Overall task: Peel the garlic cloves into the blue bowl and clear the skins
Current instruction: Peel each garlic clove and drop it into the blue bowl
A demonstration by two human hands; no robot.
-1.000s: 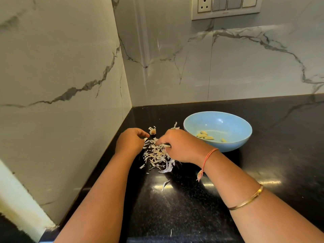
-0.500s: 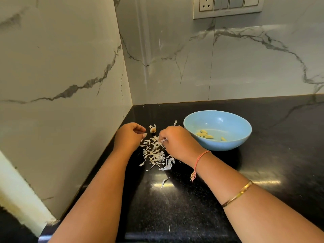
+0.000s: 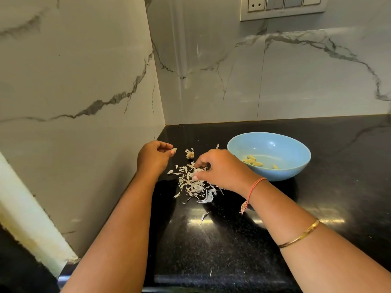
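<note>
A blue bowl (image 3: 296,166) stands on the black counter and holds several peeled garlic cloves (image 3: 252,161). Left of it lies a heap of white garlic skins (image 3: 195,187), with a dry root stub (image 3: 189,153) just behind the heap. My left hand (image 3: 153,158) hovers left of the heap and pinches a small garlic clove (image 3: 174,149) at its fingertips. My right hand (image 3: 220,171) is over the heap, its thumb and fingers pinching some of the skins.
The black counter (image 3: 232,246) fills a corner between two marble walls. Stray skin bits lie nearer me, one sliver (image 3: 204,216) and another sliver (image 3: 210,271) by the front edge. A switch panel (image 3: 283,6) is on the back wall above the bowl.
My hands have drawn apart. The left hand lifted away to the left with a clove showing at its fingertips. The right hand now pinches skins on the heap.
</note>
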